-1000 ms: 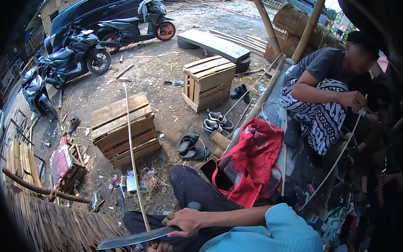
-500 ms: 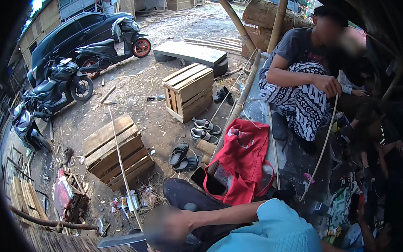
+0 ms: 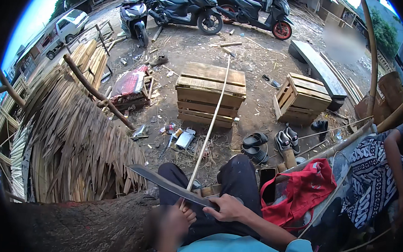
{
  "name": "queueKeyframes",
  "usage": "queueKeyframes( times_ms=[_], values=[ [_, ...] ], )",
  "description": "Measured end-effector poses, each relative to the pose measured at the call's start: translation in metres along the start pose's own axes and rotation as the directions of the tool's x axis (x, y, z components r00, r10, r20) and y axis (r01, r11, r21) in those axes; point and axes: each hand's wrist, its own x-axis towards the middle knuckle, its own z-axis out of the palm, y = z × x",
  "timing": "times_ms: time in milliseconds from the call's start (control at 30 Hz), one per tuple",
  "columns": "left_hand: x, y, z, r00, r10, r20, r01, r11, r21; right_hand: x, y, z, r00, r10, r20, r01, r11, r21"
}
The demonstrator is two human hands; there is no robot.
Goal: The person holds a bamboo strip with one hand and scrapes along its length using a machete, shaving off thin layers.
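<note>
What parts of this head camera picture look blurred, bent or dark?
Head view: a smudge blurs part of the left hand, another blurs a patch at upper right; the machete blade reads fairly crisp. Head view, edges: black vignetting rings the scene; the upright pole bows, probably fisheye distortion.

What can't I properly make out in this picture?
All in the head view:
- Back of the left hand: lost in a blurred patch.
- Handle of the long knife: covered by the right hand.
- Near end of the thin strip: hidden by the left hand.
- Head of the co-worker: cut off at the dark right rim.
</note>
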Motion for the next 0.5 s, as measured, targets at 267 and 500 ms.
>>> queueKeyframes(
  times_ms=[267,500],
  values=[
    [0.007,0.008,-0.023,1.0,0.003,-0.011,-0.005,0.969,-0.246,0.02,0.011,0.011,0.997,-0.06,-0.038,0.058,0.997,-0.053],
    [-0.001,0.012,-0.016,0.952,0.148,-0.269,-0.121,0.986,0.115,0.009,-0.012,0.027,0.991,-0.135,0.015,0.134,0.99,0.035]
  ],
)
